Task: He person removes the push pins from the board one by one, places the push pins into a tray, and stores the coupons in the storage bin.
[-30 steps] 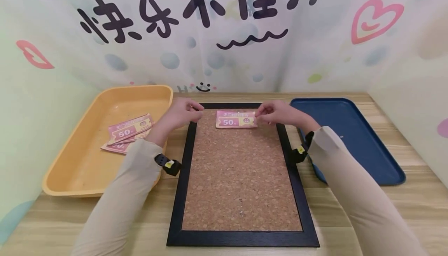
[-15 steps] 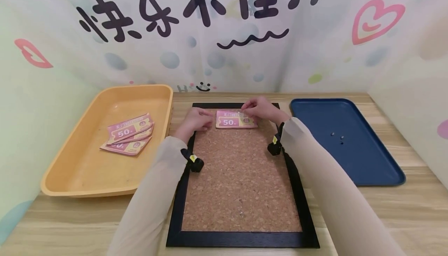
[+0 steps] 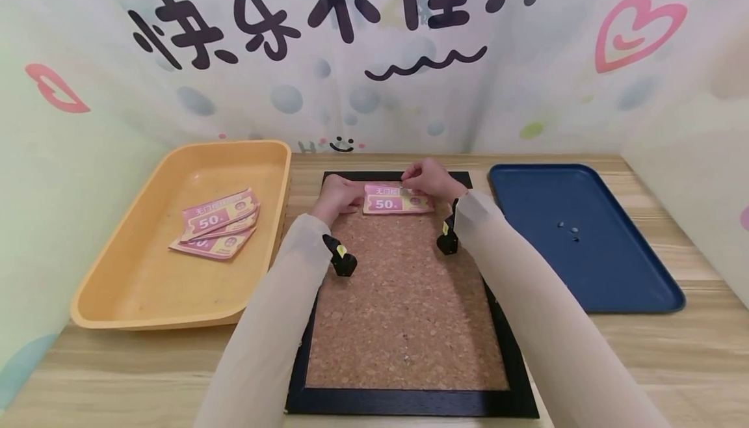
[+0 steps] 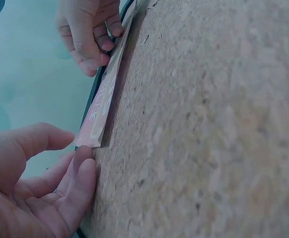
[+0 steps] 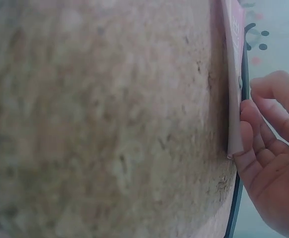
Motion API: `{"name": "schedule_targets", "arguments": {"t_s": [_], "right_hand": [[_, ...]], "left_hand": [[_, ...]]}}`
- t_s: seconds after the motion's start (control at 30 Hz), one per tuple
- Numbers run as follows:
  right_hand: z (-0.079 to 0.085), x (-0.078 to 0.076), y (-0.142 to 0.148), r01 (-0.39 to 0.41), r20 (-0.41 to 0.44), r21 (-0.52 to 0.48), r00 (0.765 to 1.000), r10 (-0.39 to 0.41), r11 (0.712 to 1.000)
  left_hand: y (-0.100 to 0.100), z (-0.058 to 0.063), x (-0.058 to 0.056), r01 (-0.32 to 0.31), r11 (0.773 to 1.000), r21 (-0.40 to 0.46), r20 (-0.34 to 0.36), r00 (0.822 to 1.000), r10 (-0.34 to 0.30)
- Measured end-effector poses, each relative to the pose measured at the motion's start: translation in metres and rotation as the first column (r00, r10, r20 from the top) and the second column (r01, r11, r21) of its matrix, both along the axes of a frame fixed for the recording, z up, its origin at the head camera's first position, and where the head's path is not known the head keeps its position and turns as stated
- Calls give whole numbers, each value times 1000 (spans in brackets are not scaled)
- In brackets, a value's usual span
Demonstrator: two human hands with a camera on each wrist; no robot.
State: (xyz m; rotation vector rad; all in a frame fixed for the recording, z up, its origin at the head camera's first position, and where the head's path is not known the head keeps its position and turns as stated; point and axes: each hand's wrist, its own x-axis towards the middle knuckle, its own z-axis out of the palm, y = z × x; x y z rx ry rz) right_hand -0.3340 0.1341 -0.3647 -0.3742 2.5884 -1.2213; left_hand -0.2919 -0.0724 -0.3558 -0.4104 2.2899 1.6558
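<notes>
A pink-and-yellow paper coupon marked 50 (image 3: 385, 203) lies near the far end of a cork board (image 3: 398, 291) with a black frame. My left hand (image 3: 338, 195) holds the coupon's left corner, which sits between thumb and fingers in the left wrist view. My right hand (image 3: 434, 179) is over its upper right part, with curled fingers touching the paper. A tiny pin-like thing (image 5: 240, 82) shows on the coupon close to those fingertips. I cannot tell whether the right fingers pinch it.
A yellow-orange bin (image 3: 140, 285) at left holds several more coupons (image 3: 219, 223) in a fanned pile. At right, a blue tray (image 3: 620, 272) carries a few tiny pin-like pieces (image 3: 575, 230). A printed cloth (image 3: 281, 109) hangs behind the wooden table (image 3: 117, 369).
My left hand has come right, from beside the board to the coupon's left edge. My right hand has shifted left from the coupon's right end to its upper part. The coupon stays in place.
</notes>
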Motion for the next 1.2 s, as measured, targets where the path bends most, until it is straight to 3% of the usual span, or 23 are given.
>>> {"name": "schedule_targets", "arguments": {"t_s": [0.2,0.4,0.9,1.2], "right_hand": [[-3,-2,-4,39,-2,62,999,-39,997],[-7,-2,-6,54,-21,88,998,-52,995],[2,4,-9,32,-71,129,997,-23,991],[3,2,-11,24,-95,210,995,-4,977]], "left_hand": [[5,-2,-6,-31,995,-96,36,999,35],[9,-4,-9,-24,985,-169,9,1000,26],[9,-8,-13,-52,978,-201,25,998,58],[10,-10,-15,-62,981,-185,45,996,71]]}}
